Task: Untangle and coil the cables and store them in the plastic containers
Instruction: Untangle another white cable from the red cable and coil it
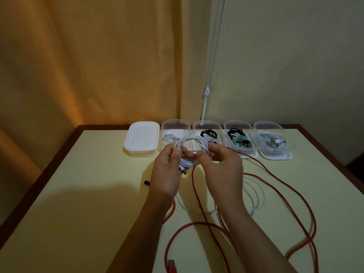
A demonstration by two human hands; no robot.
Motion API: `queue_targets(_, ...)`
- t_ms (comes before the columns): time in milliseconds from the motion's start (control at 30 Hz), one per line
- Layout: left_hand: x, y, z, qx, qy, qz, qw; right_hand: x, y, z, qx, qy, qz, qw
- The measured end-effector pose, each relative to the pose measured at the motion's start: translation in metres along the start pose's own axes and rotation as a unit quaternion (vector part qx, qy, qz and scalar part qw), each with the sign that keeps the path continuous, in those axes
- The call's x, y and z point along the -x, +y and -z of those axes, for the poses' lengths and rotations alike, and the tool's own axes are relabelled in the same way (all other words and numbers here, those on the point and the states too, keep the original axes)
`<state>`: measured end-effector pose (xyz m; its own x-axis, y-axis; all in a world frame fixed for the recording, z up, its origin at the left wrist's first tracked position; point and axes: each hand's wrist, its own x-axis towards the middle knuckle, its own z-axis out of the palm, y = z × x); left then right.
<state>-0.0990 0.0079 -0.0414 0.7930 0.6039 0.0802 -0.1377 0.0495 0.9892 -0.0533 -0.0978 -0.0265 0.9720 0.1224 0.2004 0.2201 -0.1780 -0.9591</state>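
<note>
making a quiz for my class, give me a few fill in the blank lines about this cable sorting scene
1. Both hands hold a coiled cable whose colour is ____.
2. The long cable lying loose across the table is ____.
3. The number of open clear containers in the row holding cables is ____.
4. The container at the left end of the row is covered by a ____.

Missing words: white; red; four; lid

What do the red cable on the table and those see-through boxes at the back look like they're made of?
The red cable looks cloth-braided: its surface is matte with no shine, though the weave is too fine to confirm. The clear boxes look like thin glossy plastic: the coiled cables inside show through the walls. The table seems smooth, pale laminate with a dark wood-like edge.
</note>
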Motion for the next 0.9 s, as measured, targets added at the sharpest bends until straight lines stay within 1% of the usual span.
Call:
queue_targets(100, -0.002, 0.000, 0.002, -0.024, 0.008, 0.020, 0.999, 0.000, 0.000, 0.001, -0.005, -0.018, 0.005, 1.000)
queue_targets(267, -0.006, -0.001, 0.014, -0.096, 0.017, 0.021, 0.995, -0.001, 0.000, -0.001, -0.035, -0.064, -0.004, 0.997)
queue_targets(367, -0.006, -0.003, 0.018, -0.155, 0.041, 0.038, 0.986, 0.001, 0.000, -0.003, -0.100, -0.091, -0.037, 0.990)
queue_targets(467, -0.006, -0.003, 0.020, -0.173, 0.020, 0.053, 0.983, 0.001, -0.001, -0.004, -0.156, -0.129, -0.071, 0.977)
queue_targets(567, -0.006, -0.001, 0.020, -0.153, 0.000, 0.042, 0.987, 0.000, -0.002, -0.005, -0.183, -0.175, -0.094, 0.963)
queue_targets(633, -0.005, 0.000, 0.019, -0.132, 0.012, 0.032, 0.991, 0.000, -0.003, -0.005, -0.174, -0.217, -0.090, 0.956)
queue_targets(700, -0.005, 0.001, 0.018, -0.134, 0.032, 0.013, 0.990, 0.001, -0.004, -0.002, -0.154, -0.246, -0.066, 0.955)
queue_targets(767, -0.005, 0.002, 0.018, -0.131, 0.047, 0.004, 0.990, 0.000, -0.005, 0.001, -0.129, -0.253, -0.046, 0.958)
queue_targets(900, -0.005, 0.006, 0.021, -0.072, 0.044, 0.024, 0.996, -0.003, -0.008, 0.008, -0.110, -0.266, -0.020, 0.957)
